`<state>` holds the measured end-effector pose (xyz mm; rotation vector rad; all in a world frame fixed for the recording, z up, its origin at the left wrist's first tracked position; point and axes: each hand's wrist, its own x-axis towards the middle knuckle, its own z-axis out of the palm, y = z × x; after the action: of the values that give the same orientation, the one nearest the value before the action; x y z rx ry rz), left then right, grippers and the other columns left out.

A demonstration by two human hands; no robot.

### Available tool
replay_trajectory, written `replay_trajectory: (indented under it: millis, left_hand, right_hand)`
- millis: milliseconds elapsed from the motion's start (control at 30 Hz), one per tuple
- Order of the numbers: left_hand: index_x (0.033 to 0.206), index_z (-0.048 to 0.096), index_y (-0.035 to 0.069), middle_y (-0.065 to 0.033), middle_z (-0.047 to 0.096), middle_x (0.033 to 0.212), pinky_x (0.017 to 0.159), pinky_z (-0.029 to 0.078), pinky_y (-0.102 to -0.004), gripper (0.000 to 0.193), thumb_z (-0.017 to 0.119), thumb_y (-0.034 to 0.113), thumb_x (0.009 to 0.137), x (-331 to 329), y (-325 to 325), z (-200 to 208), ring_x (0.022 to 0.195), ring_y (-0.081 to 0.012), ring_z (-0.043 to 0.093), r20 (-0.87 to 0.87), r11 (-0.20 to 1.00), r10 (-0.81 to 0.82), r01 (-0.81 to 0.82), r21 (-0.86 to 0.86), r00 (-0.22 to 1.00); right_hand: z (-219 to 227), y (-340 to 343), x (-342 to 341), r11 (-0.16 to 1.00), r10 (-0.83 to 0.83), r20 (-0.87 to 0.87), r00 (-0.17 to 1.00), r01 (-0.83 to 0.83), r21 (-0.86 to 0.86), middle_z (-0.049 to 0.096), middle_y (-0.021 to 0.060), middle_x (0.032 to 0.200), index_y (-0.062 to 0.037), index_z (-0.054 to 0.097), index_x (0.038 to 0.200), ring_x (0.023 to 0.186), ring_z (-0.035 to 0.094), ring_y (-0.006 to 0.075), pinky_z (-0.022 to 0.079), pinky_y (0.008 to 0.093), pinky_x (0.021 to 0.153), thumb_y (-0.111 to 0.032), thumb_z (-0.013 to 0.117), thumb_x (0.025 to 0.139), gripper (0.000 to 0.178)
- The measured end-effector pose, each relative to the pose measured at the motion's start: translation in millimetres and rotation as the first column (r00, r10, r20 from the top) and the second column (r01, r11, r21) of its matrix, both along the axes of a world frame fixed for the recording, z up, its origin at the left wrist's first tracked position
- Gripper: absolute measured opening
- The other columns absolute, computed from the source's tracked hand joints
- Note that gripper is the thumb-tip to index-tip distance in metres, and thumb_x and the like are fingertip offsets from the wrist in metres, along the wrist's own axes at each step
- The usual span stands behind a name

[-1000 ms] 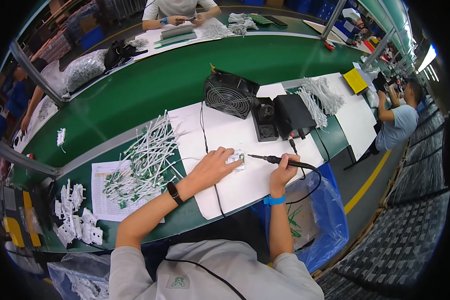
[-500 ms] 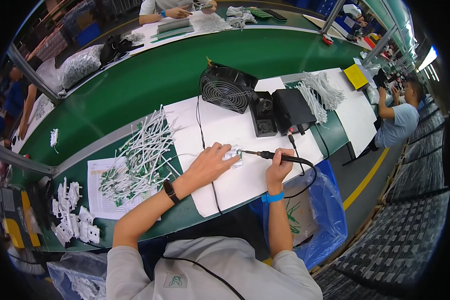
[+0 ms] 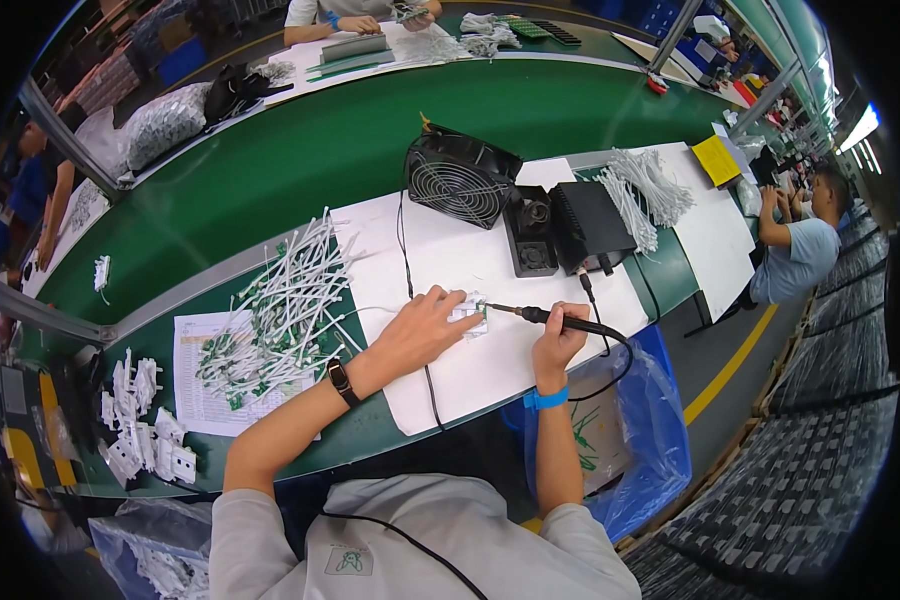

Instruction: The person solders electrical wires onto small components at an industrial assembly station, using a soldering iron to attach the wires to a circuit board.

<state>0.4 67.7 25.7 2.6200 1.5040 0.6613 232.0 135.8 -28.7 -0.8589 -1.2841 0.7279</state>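
My left hand (image 3: 425,325) presses a small white plastic housing (image 3: 475,328) against the white work sheet, its thumb and fingers gripping it. A bit of green circuit board shows at the housing's right side. My right hand (image 3: 558,338) is closed around the handle of a soldering iron (image 3: 538,314), whose tip points left and meets or nearly meets the board; contact is too small to tell. A white cable runs out from under my left hand toward a heap of white cables with green boards (image 3: 280,310). My left fingers hide part of the housing.
A black fan (image 3: 460,180), a soldering iron stand (image 3: 532,235) and a black soldering station (image 3: 590,225) stand beyond my hands. White cables (image 3: 645,195) lie behind the station. White plastic parts (image 3: 150,425) lie at left. A lined blue bin (image 3: 660,400) is below right. Co-workers sit nearby.
Both hands stay almost in place, with the iron's tip still at the housing. The whole view has shifted slightly. The co-worker at right has moved their arms a little.
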Motion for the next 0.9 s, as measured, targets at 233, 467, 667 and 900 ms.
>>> replay_trajectory:
  millis: [233, 467, 667, 900]
  left_hand:
    - [0.126, 0.063, 0.017, -0.0108, 0.056, 0.12, 0.081, 0.053, -0.0379, 0.042, 0.069, 0.013, 0.085, 0, 1, -1, 0.1, -0.028, 0.054, 0.005, 1.0, 0.002, -0.002, 0.008, 1.0]
    - [0.125, 0.064, 0.017, -0.0111, 0.057, 0.121, 0.084, 0.053, -0.0383, 0.041, 0.068, 0.011, 0.085, 2, -1, 1, 0.101, -0.0283, 0.055, 0.002, 1.0, 0.014, -0.014, -0.009, 1.0]
    - [0.122, 0.069, 0.016, -0.0105, 0.059, 0.124, 0.09, 0.053, -0.0368, 0.036, 0.066, 0.009, 0.087, -8, 5, 0, 0.105, -0.0285, 0.057, 0.085, 1.0, -0.005, 0.006, -0.004, 0.996]
    - [0.126, 0.069, 0.014, -0.009, 0.057, 0.142, 0.105, 0.049, -0.0395, 0.033, 0.063, 0.012, 0.093, -23, 13, 6, 0.132, -0.0312, 0.053, 0.225, 0.985, 0.013, 0.027, -0.171, 0.974]
  right_hand:
    - [0, -1, -1, 1.0, -0.003, -0.02, 1.0, 0.003, 0.005, 0.052, 0.0035, 0.085, -0.0034, 0.049, 0.095, 0.074, 0.046, 0.0098, 0.04, 0.0252, 0.067, -0.011, 0.058, 0.099, 0.012]
    - [1, 1, 0, 0.999, -0.045, 0.023, 0.999, 0.044, 0.029, 0.052, 0.0039, 0.086, -0.0037, 0.049, 0.095, 0.075, 0.046, 0.01, 0.041, 0.0253, 0.067, -0.01, 0.057, 0.098, 0.01]
    - [2, 1, 0, 0.994, -0.107, -0.066, 0.992, 0.109, 0.025, 0.053, 0.0047, 0.087, -0.004, 0.049, 0.095, 0.075, 0.047, 0.0109, 0.041, 0.0258, 0.069, -0.01, 0.056, 0.099, 0.01]
    - [-6, -5, -1, 0.999, 0.008, -0.062, 0.998, -0.006, 0.032, 0.053, 0.0044, 0.084, -0.0042, 0.048, 0.096, 0.073, 0.046, 0.01, 0.041, 0.0252, 0.067, -0.012, 0.058, 0.099, 0.013]
